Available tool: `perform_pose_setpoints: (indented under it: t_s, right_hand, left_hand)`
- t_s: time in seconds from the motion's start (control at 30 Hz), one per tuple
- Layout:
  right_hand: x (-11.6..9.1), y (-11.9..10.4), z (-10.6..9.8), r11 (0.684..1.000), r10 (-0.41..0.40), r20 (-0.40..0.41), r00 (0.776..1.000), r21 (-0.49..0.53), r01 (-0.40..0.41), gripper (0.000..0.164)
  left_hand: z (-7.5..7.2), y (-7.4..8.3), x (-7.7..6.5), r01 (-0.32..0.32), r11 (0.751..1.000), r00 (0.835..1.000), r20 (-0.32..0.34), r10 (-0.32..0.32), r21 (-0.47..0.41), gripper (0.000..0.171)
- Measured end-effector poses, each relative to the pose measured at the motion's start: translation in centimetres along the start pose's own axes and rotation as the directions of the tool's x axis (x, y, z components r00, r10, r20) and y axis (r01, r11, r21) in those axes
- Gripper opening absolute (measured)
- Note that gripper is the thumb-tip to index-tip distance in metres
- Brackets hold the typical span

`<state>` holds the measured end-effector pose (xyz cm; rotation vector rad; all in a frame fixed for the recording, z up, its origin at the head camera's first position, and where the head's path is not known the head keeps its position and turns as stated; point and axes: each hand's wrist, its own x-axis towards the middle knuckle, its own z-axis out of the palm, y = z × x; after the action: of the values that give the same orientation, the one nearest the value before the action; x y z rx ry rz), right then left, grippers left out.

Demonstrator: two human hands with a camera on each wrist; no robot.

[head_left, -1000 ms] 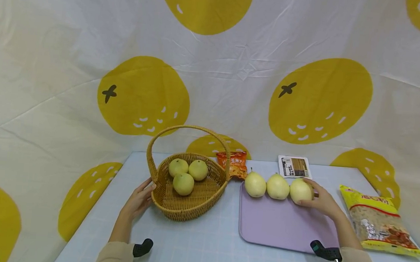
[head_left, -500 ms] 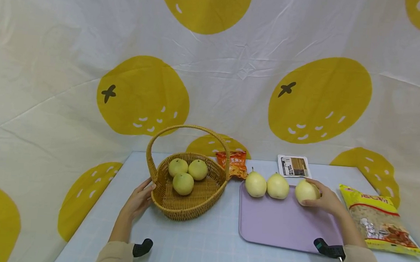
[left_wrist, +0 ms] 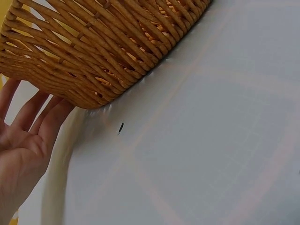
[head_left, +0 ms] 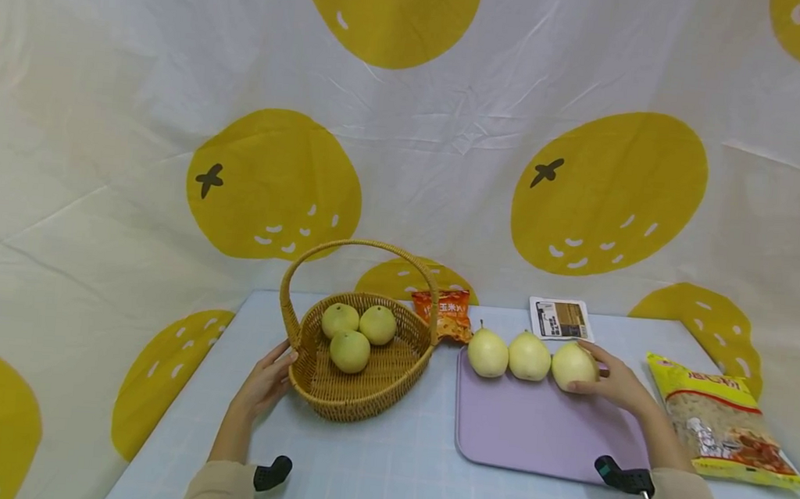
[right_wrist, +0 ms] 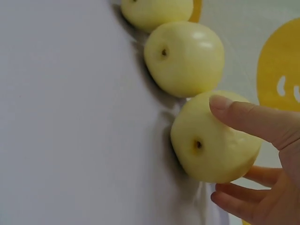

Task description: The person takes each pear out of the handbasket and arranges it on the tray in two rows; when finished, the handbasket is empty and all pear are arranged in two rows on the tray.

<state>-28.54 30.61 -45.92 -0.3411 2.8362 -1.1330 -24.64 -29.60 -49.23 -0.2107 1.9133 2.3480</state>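
Note:
In the head view, my right hand [head_left: 618, 384] grips the rightmost of three pale yellow pears, its thumb on the near side. This right pear [right_wrist: 215, 140] touches the middle pear [right_wrist: 185, 58], and the left pear [head_left: 487, 353] completes the row along the far edge of a purple tray [head_left: 534, 432]. On the left, my left hand [head_left: 265, 384] rests against the side of a wicker basket [head_left: 359, 409] with a tall arched handle. The left wrist view shows its fingers [left_wrist: 56, 112] extended against the weave. Inside the basket lie three round yellow-green fruits [head_left: 349, 352].
An orange snack bag [head_left: 451, 316] stands behind, between basket and tray. A flat white-and-brown packet [head_left: 561, 319] lies beyond the pears. Right of the tray is a large yellow food bag [head_left: 725, 424]. A fruit-patterned cloth [head_left: 441, 174] hangs behind the table.
Half a second ago the right pear stood apart, shifted to the right in my right hand. It is now back left against the middle pear. My left hand and the basket stayed put.

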Motion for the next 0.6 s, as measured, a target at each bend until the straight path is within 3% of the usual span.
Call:
perform_pose_setpoints:
  t_s: [0.2, 0.37, 0.47, 0.6]
  right_hand:
    - [-0.6, -0.6, -0.5, 0.998, -0.022, -0.036, 0.999, -0.058, 0.020, 0.091]
    - [-1.0, -2.8, -0.6, 0.990, -0.050, -0.123, 0.991, -0.134, 0.033, 0.088]
    - [-1.1, -4.7, -0.1, 0.984, -0.114, -0.186, 0.976, -0.154, 0.086, 0.081]
    - [-1.2, -7.1, 0.6, 0.972, -0.229, -0.230, 0.946, -0.099, 0.211, 0.071]
  left_hand:
    - [0.1, -0.1, 0.1, -0.009, 1.000, 1.000, -0.007, 0.009, -0.004, 0.064]
    - [0.1, -0.1, 0.0, -0.008, 1.000, 1.000, 0.007, 0.008, 0.008, 0.065]
    - [0.0, -0.1, -0.1, -0.005, 1.000, 1.000, 0.018, 0.004, 0.007, 0.066]
    - [0.0, -0.1, -0.1, -0.003, 1.000, 1.000, 0.020, 0.003, 0.011, 0.065]
